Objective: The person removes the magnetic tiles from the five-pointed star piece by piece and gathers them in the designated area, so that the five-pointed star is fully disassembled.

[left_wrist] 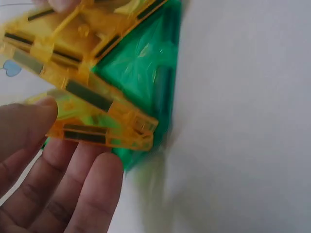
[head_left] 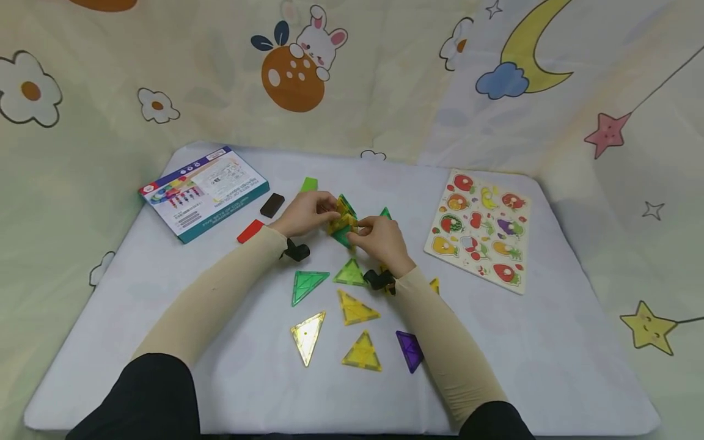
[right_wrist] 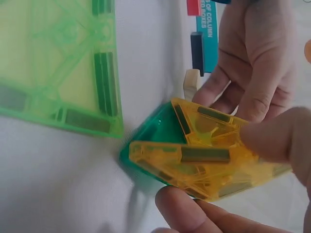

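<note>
In the head view my left hand [head_left: 308,212] and right hand [head_left: 384,240] meet at a small build of translucent magnetic tiles behind the loose ones. Yellow triangular tiles [left_wrist: 92,94] stand tilted over a green tile [left_wrist: 141,63], seen close in the left wrist view. There, the left thumb and fingers pinch the edge of a yellow tile. From the right wrist camera, my right thumb lies on a yellow magnetic tile [right_wrist: 194,167], with fingers under its other side. The left hand's fingers [right_wrist: 257,97] touch the far side of this build. How the tiles join underneath is hidden.
Loose triangles lie nearer: green [head_left: 308,285], light green [head_left: 349,273], yellow [head_left: 356,308] and purple [head_left: 409,350]. A box [head_left: 203,192] is at the back left, beside a black block [head_left: 272,205] and a red block [head_left: 250,231]. A fruit puzzle board [head_left: 478,232] lies at right.
</note>
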The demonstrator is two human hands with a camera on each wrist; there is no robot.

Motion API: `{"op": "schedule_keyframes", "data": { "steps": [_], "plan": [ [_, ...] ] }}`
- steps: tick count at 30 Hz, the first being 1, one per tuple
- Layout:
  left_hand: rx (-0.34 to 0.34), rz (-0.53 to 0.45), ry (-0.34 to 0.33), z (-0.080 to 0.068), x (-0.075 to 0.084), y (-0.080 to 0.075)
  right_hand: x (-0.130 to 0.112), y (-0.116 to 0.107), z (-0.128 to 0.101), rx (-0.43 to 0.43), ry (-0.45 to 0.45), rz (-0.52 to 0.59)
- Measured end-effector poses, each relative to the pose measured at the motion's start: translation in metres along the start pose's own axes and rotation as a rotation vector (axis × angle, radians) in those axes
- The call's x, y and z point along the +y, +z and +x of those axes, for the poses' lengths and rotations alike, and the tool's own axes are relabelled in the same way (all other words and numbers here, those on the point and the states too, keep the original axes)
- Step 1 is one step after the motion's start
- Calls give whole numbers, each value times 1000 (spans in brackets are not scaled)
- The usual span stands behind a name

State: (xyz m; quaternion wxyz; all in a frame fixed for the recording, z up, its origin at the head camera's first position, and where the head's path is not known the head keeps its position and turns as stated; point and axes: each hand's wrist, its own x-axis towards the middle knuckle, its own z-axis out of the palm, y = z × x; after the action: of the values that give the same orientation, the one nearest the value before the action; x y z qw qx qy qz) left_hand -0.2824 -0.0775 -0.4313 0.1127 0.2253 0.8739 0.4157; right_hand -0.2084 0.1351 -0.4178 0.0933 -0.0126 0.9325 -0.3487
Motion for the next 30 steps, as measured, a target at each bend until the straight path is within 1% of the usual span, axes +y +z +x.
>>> {"op": "schedule_keyframes", "data": {
  "steps": [3, 8, 11, 15, 18, 21, 26, 28, 30],
  "plan": [
    [30, -24, -18, -4, -1, 3, 0, -1, -1, 7, -9, 6],
    [73, -75, -94, -12, -1, 8, 0, -3, 0, -6, -33, 15],
    [102, -106, -121, -17, 1, 10, 1, -4, 0, -13, -58, 17],
    [128, -140, -130, -23, 3, 11, 2, -6, 1, -10, -88, 20],
    [133, -147, -130, -26, 3, 12, 3, -6, 2, -10, -93, 23],
    [149, -115, -129, -29, 4, 9, 4, -5, 3, -17, -96, 27],
    [221, -7, -115, -34, 7, -4, 6, -4, 6, -31, -107, 46],
    [225, 41, -73, -33, 10, -10, 8, -3, 6, -31, -111, 50],
    [189, 79, -7, -29, 13, -14, 10, -4, 6, -33, -114, 54]
  ]
}}
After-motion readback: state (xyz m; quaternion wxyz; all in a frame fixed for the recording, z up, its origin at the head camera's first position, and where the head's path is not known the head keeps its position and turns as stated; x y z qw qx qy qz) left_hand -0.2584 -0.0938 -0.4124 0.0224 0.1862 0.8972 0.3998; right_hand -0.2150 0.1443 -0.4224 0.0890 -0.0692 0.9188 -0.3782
